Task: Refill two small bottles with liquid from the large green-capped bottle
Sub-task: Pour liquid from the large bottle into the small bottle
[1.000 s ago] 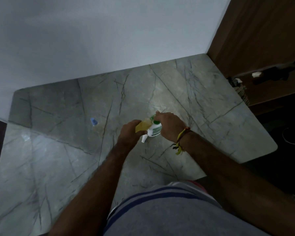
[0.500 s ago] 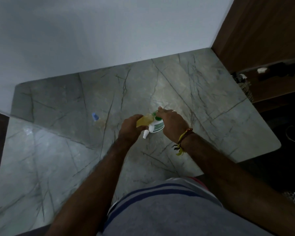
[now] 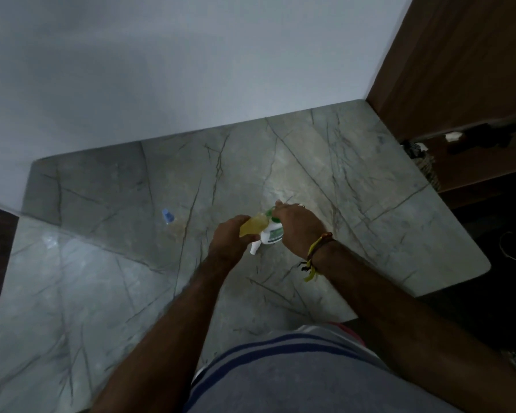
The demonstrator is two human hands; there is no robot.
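Observation:
A white bottle with a green label and a green cap point(image 3: 272, 234) stands on the marble table point(image 3: 370, 204), near the middle. My right hand point(image 3: 300, 228) is closed over it from the right, fingertips at the cap. My left hand point(image 3: 228, 238) holds a small yellowish bottle point(image 3: 253, 227) tilted against the white bottle's left side. A small white piece point(image 3: 254, 248) sticks out below the left hand's fingers; I cannot tell what it belongs to. Another small clear bottle with a blue cap point(image 3: 167, 216) lies apart on the table to the left.
A grey wall point(image 3: 191, 70) runs along the table's far edge. A brown wooden door and shelf point(image 3: 459, 84) stand at the right, with dark floor beyond the table's rounded right corner point(image 3: 486, 263). A glassy patch point(image 3: 49, 241) shines at the table's left.
Both hands keep the same grip on the two bottles. The view has tilted, so hands and bottles sit slightly higher in frame.

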